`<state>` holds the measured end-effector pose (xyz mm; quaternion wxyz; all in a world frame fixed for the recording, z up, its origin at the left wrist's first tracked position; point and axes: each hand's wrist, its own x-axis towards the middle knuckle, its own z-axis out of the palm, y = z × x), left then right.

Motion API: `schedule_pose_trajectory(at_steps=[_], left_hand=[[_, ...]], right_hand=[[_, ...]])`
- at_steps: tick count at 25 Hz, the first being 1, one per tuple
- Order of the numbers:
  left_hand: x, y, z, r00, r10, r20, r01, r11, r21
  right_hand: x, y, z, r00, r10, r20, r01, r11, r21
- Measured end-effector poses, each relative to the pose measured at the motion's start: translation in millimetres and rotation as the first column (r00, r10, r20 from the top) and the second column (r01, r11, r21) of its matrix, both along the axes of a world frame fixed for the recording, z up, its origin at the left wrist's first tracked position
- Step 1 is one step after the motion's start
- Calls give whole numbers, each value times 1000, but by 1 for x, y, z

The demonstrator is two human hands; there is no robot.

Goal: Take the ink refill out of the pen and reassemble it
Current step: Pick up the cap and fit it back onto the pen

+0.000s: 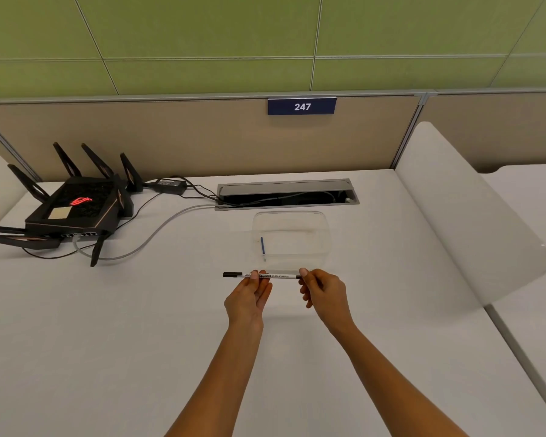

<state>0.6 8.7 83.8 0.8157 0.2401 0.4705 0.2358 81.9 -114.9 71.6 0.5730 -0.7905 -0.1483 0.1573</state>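
Pinching the slim white-barrelled, black-capped whiteboard pen (262, 275) level, our left fingers (254, 276) steady its middle while right fingers (303, 272) grip its end, likely to pull.

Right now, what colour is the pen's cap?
Black, on the pen's left end; clearest in the head view.

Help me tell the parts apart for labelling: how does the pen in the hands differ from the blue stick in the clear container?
The pen is white with black ends and printed lettering; the blue stick is plain blue. The pen is longer and thicker. The pen lies crosswise, held off the desk by the left hand and right hand; the blue stick points away from the person and rests untouched in the clear container. Both are slim and straight.
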Motion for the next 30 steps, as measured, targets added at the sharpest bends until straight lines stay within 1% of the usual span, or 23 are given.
schedule_pose_trajectory(at_steps=[5, 10, 15, 20, 25, 28, 30], left_hand=[[1, 2, 1, 1000, 21, 9, -21, 1000, -3], [2, -1, 1, 1000, 10, 13, -9, 1000, -7], [2, 0, 0, 999, 31, 16, -30, 999, -15], [3, 0, 1, 1000, 19, 11, -19, 1000, -12], [4, 1, 2, 999, 33, 18, -33, 999, -16], [5, 1, 2, 1000, 25, 6, -25, 1000, -16], [5, 1, 2, 1000, 19, 9, -19, 1000, -14]], right_hand=[[-1, 0, 2, 1000, -1, 22, 0, 997, 78], [1, 3, 4, 999, -32, 4, 32, 999, 12], [-2, 1, 2, 1000, -13, 25, 10, 996, 91], [0, 3, 2, 1000, -24, -18, 24, 999, 29], [-3, 2, 2, 1000, -8, 6, 8, 993, 117], [-2, 5, 3, 999, -35, -32, 37, 997, 65], [-1, 5, 3, 998, -50, -35, 52, 997, 57]])
